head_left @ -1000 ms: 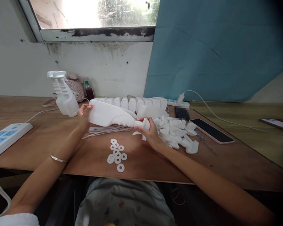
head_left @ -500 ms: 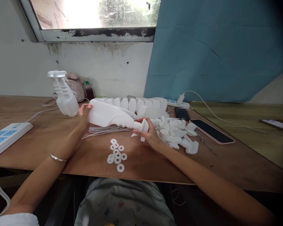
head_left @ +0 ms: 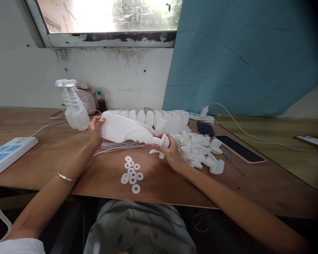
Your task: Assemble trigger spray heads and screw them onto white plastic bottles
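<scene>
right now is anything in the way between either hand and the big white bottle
Nothing visible is in the way: the left hand grips the white bottle by its broad end, and the right hand is around the spray head at its neck. The white rings lie nearer the person, outside both grips.

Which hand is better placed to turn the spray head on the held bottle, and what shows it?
Probably the right hand: it grips the spray head at the neck, while the left hand holds the white bottle by its base end.

Head-worn view (forward and down)
</scene>
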Available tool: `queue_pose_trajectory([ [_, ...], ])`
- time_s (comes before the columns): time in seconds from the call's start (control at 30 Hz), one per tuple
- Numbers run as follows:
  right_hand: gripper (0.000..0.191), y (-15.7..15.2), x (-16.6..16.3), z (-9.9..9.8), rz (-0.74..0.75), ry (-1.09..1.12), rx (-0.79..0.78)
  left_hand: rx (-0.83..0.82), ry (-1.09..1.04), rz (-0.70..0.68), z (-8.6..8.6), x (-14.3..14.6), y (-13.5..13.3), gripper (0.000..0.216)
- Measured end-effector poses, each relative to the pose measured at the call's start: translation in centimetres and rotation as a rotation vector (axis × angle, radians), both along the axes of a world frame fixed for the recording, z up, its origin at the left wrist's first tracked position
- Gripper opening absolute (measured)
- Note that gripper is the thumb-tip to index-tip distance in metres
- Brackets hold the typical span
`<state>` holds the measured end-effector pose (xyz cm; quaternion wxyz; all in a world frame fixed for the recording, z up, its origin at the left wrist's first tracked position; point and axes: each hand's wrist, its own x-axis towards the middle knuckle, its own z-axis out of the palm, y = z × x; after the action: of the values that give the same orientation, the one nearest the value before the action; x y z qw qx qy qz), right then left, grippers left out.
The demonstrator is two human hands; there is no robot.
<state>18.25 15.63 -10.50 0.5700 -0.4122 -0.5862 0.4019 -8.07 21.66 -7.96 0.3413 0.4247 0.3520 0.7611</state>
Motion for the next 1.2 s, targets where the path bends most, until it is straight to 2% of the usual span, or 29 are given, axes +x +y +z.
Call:
queue_pose_trajectory([
  [0.13, 0.034, 0.5, 0.1, -0.2, 0.082, 0.129, -0.233, 0.027, 0.047, 0.018, 0.1, 0.1, -0.3, 0.028],
  [0.23, 0.036, 0.8, 0.1, -0.5, 0.134, 0.121, -0.393, 0.077, 0.089, 0.039, 0.4, 0.1, -0.7, 0.029],
  [0.37, 0.042, 0.8, -0.2, -0.6, 0.162, 0.142, -0.442, 0.118, 0.135, 0.059, 0.8, -0.1, -0.8, 0.028],
  [0.43, 0.043, 0.8, -0.3, -0.5, 0.171, 0.256, -0.331, 0.07, 0.098, 0.068, 0.9, -0.4, -0.6, 0.028],
  [0.53, 0.035, 0.9, 0.1, -0.5, 0.115, 0.285, -0.001, 0.003, 0.008, 0.074, 0.9, -1.0, 0.1, 0.029],
  [0.7, 0.046, 1.0, 1.1, -0.5, -0.046, -0.291, 0.508, -0.12, -0.043, 0.023, 0.5, -1.3, 0.6, 0.032],
  [0.8, 0.039, 1.1, 1.3, -0.7, -0.083, -0.556, 0.678, -0.179, -0.01, -0.023, 0.3, -0.9, 0.4, 0.035],
  [0.87, 0.033, 1.1, 1.3, -0.8, -0.073, -0.621, 0.723, -0.201, 0.006, -0.045, 0.3, -0.6, 0.2, 0.037],
  [1.0, 0.027, 0.6, 1.1, -0.8, -0.118, -0.568, 0.656, -0.179, 0.029, -0.028, 0.3, -0.3, 0.1, 0.037],
  [1.1, 0.026, 0.1, 0.9, -0.2, -0.121, -0.478, 0.477, -0.121, 0.017, -0.003, 0.4, -0.3, 0.1, 0.033],
  [1.2, 0.028, 0.2, 0.8, 0.4, -0.06, -0.36, 0.252, -0.032, 0.012, 0.036, 0.6, -0.4, -0.2, 0.029],
])
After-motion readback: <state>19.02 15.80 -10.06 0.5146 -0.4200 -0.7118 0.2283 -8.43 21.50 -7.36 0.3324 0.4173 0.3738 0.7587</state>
